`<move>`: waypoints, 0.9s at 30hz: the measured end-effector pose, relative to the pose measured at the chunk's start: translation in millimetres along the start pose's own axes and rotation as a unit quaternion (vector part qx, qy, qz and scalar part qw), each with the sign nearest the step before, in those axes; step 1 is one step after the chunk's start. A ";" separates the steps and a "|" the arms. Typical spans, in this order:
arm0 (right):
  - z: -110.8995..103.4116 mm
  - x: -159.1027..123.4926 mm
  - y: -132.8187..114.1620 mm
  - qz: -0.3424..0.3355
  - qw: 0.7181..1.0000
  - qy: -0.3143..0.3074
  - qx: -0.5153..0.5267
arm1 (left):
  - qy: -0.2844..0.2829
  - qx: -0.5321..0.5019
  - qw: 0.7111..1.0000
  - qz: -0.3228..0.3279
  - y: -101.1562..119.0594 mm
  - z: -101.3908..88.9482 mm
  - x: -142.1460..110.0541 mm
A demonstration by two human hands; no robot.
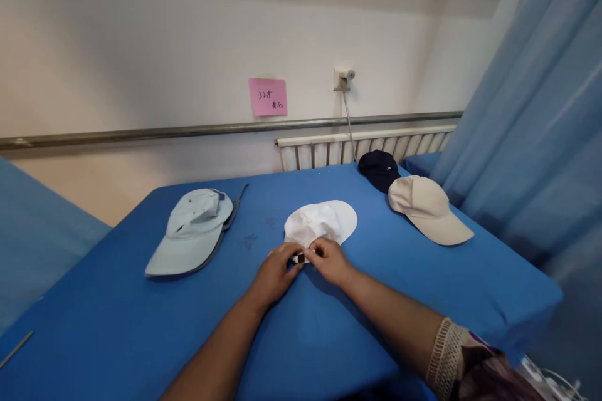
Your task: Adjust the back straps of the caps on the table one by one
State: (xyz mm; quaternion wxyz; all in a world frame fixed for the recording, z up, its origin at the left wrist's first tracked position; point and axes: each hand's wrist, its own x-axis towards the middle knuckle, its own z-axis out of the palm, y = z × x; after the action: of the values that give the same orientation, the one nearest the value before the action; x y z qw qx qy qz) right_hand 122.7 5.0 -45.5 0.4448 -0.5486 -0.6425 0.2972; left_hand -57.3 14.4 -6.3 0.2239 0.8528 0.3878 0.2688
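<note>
A white baseball cap (pixel 313 220) lies in the middle of the blue-covered table, its brim pointing to the back right. Its back strap, with a small dark patch on it, faces me. My left hand (pixel 277 270) is closed on the strap's left part, thumb below and fingers above. Just beside it, my right hand (pixel 330 260) pinches the strap near the dark patch. The fingertips of both hands almost meet there. Exactly how the strap runs between the fingers is partly hidden.
Light blue cap (pixel 192 225) at left, resting on a darker one. On the right, a beige cap (pixel 430 208) touches a navy cap (pixel 377 169). Behind the blue table cover (pixel 188 338) are a radiator (pixel 324 153) and a plugged-in cord (pixel 348 116). Blue curtains (pixel 531 119) hang at right.
</note>
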 end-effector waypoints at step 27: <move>-22.2 -14.3 -18.5 -0.181 0.980 -0.085 -0.001 | 0.051 -0.114 0.992 0.001 0.9 7.7 -1.2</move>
State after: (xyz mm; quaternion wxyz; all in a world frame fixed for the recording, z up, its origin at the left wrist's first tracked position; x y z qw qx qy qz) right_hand 134.5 -15.4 -23.5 0.4350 -0.3961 -0.7668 0.2566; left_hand -52.5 11.5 -11.9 0.2995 0.8074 0.3642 0.3546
